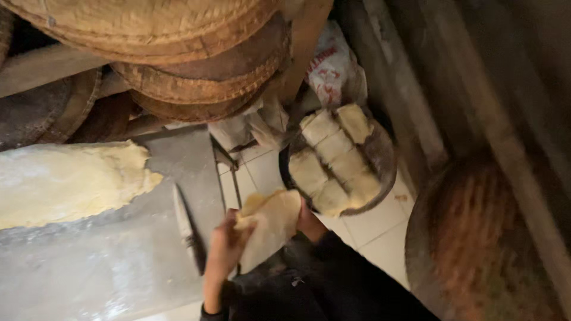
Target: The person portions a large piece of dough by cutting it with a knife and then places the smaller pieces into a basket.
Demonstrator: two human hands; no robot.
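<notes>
- The left hand (225,246) grips the near edge of a pale dough piece (270,226), fingers curled round it.
- The right hand (310,223) is mostly hidden behind the same piece; it seems to support it from the far side, though I cannot tell how tightly.
- The piece hangs between both hands, just short of the round tray (380,157) already packed with dough blocks (333,160).
- Best handled with support underneath, I'd say, so it doesn't stretch.
- On the floured table (119,261): a knife (189,229) and the big dough mass (65,181).
</notes>
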